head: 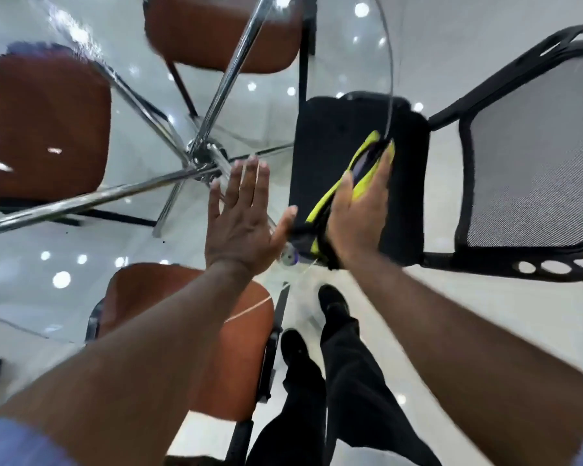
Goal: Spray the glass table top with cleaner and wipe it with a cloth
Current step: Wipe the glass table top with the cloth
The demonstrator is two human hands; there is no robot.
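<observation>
Under the glass table top (132, 243) I see brown chairs (44, 129), a black mesh chair (532, 156) and chrome legs (202, 156). My left hand (241, 223) lies flat on the glass, fingers straight. My right hand (360, 216), fingers extended, presses the yellow-black cloth (318, 210) near the rim.

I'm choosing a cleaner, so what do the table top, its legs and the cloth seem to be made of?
Table top: clear glossy glass; chairs and floor show through it. Legs: metal tubes, probably chromed, mirror-bright. Cloth: soft fabric, yellow and black, perhaps microfibre; it bunches under the right hand.
</observation>
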